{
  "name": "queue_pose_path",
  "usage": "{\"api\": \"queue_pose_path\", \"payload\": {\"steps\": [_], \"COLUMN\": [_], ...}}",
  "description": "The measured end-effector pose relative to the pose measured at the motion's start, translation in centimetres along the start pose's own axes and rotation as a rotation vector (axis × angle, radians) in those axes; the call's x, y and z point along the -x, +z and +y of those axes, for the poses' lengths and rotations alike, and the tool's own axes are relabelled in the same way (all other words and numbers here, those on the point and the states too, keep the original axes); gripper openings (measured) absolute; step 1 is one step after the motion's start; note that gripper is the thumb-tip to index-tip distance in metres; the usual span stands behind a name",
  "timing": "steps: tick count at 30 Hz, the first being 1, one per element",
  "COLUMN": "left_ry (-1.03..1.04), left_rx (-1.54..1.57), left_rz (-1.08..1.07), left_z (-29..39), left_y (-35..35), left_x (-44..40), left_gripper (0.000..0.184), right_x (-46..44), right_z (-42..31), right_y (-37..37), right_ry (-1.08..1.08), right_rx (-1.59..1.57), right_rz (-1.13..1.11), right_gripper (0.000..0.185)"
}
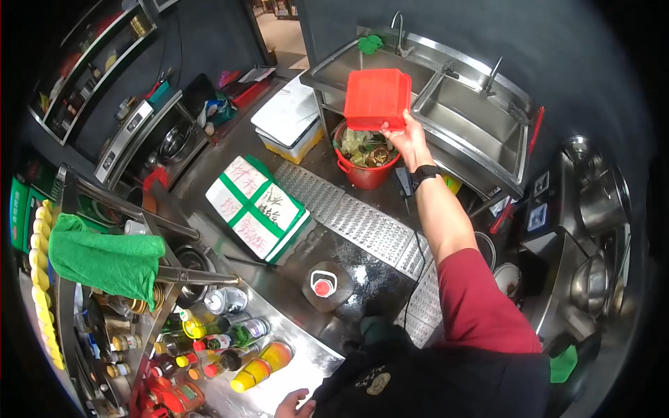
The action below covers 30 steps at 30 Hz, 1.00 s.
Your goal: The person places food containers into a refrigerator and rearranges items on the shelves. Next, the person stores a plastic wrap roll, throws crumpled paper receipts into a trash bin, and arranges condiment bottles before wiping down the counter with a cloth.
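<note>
Red plastic makes up the single basket (377, 97), held up in the air in front of the sink (470, 117), overlapping the back of a bucket in view. The right grip (410, 138) pinches its near edge; the left grip (295, 405) shows only partly at the bottom edge, fingers bent, and I cannot tell whether it holds anything. One red bucket (365, 178) stands on the floor, filled with leafy scraps (368, 150). The sink counts two basins and two taps. Two white boxes sit farther left: one taped box (240, 177) with crossed green bands and handwriting, one lidded box (287, 104) with a yellow lower part. One white jug (322, 284) with a red cap stands on the floor. Three green cloths show, the largest cloth (104, 261) draped over a rail. Bottles, too crowded to count, crowd the shiny steel desk (310, 366). Studded metal plates (369, 226) cross the dark, wet floor; the walls (334, 17) are dark grey.
</note>
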<state>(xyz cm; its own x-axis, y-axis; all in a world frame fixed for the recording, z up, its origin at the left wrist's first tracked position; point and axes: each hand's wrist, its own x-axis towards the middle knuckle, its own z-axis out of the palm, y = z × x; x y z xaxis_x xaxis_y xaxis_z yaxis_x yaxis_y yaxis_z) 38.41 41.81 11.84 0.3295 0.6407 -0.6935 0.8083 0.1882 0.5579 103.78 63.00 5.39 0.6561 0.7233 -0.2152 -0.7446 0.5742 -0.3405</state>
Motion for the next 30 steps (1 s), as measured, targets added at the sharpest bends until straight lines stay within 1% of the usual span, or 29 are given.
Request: {"api": "queue_pose_path", "payload": {"steps": [1,3,4,5,6,7,8,9,10,12,14,16,17,18,19,20,21,22,23,24,25,26,27,28,29,30], "left_ry": [-0.001,0.001,0.010,0.086,0.099,0.113,0.103,0.088,0.069,-0.065,-0.087,-0.019,-0.039,-0.054,-0.120,-0.182,-0.154,-0.132,-0.289,-0.159,-0.224,-0.167,-0.137,-0.079,-0.051,-0.049], "left_rx": [0.009,0.023,0.017,-0.014,-0.033,-0.087,-0.146,-0.087,-0.090,0.046,-0.006,0.026,0.119,0.125,0.169,0.210,0.093,0.026,0.891,0.641,-0.129,-0.154,-0.130,-0.079,-0.019,0.008], "left_rz": [0.005,0.005,0.000,0.014,-0.062,-0.014,0.023,0.049,0.050,0.011,0.038,0.031,0.073,0.079,0.096,0.117,0.147,0.156,0.289,0.193,0.173,0.156,0.142,0.203,0.285,0.338], "left_z": [1.2,2.8,3.3,2.1,1.6,1.9,2.0,4.0,4.3,4.4,7.4,8.8,9.1,11.1,14.0,15.8,15.1,13.6,9.7,10.0,16.6,17.3,17.3,16.9,17.7,16.8], "left_y": [0.4,1.5,1.9,2.6,2.8,3.6,4.6,5.1,5.6,6.6,7.0,7.3,7.8,7.7,7.2,6.8,6.9,7.1,10.0,10.1,5.9,5.6,5.4,5.7,5.5,6.1], "left_x": [-0.4,-1.3,-2.1,-4.0,-6.2,-7.3,-8.0,-8.2,-8.9,-11.4,-12.8,-13.9,-14.2,-14.2,-13.7,-13.7,-13.9,-13.8,-13.7,-13.3,-14.0,-14.0,-13.8,-13.4,-12.6,-12.2], "left_gripper": [0.039,0.040,0.040,0.040,0.041,0.041,0.041,0.042,0.042,0.042,0.036,0.036,0.036,0.036,0.035,0.034,0.037,0.038,0.034,0.026,0.033,0.044,0.042,0.041,0.039,0.038], "right_x": [-0.3,-0.4,-0.3,-0.9,-2.5,-3.4,-4.6,-6.8,-8.6,-10.8,-13.1,-14.7,-16.9,-20.1,-23.0,-25.1,-23.3,-22.9,-21.1,-21.1,-23.7,-26.3,-25.2,-23.9,-25.6,-27.4], "right_z": [-0.4,-1.1,-1.3,-1.7,-2.3,-2.4,-2.5,-2.1,-1.5,-0.2,1.0,1.4,2.0,2.9,3.8,4.1,3.7,3.2,2.7,2.2,1.4,0.5,-0.3,-1.2,-2.2,-2.8], "right_y": [0.0,-0.8,-1.7,-2.0,-1.3,-1.0,-1.1,-1.7,-1.5,-0.9,-1.1,-1.0,-2.4,-6.3,-10.5,-14.3,-11.7,-11.6,-8.7,-9.4,-16.1,-22.9,-19.8,-16.4,-16.7,-18.1], "right_ry": [0.000,0.077,0.074,0.067,0.064,0.075,0.100,0.111,0.116,0.169,0.202,0.213,0.228,0.132,0.035,0.057,0.060,0.166,0.099,-0.031,0.080,0.179,0.365,0.537,0.576,0.602], "right_rx": [0.007,-0.010,-0.010,-0.006,0.007,0.011,0.038,0.069,0.094,0.085,-0.061,-0.108,-0.110,-0.099,-0.080,-0.265,-0.182,-0.168,-0.170,-0.102,-0.013,0.088,0.031,-0.049,-0.028,-0.009], "right_rz": [-0.002,-0.092,-0.092,-0.145,-0.218,-0.224,-0.168,-0.068,0.028,-0.017,-0.250,-0.276,-0.276,0.015,0.306,0.364,0.369,0.093,0.115,0.045,-0.070,-0.195,-0.054,0.111,0.156,0.194], "right_gripper": [0.025,0.026,0.026,0.027,0.028,0.027,0.027,0.027,0.027,0.029,0.030,0.030,0.030,0.030,0.030,0.029,0.027,0.024,0.024,0.029,0.035,0.042,0.037,0.034,0.033,0.033]}}
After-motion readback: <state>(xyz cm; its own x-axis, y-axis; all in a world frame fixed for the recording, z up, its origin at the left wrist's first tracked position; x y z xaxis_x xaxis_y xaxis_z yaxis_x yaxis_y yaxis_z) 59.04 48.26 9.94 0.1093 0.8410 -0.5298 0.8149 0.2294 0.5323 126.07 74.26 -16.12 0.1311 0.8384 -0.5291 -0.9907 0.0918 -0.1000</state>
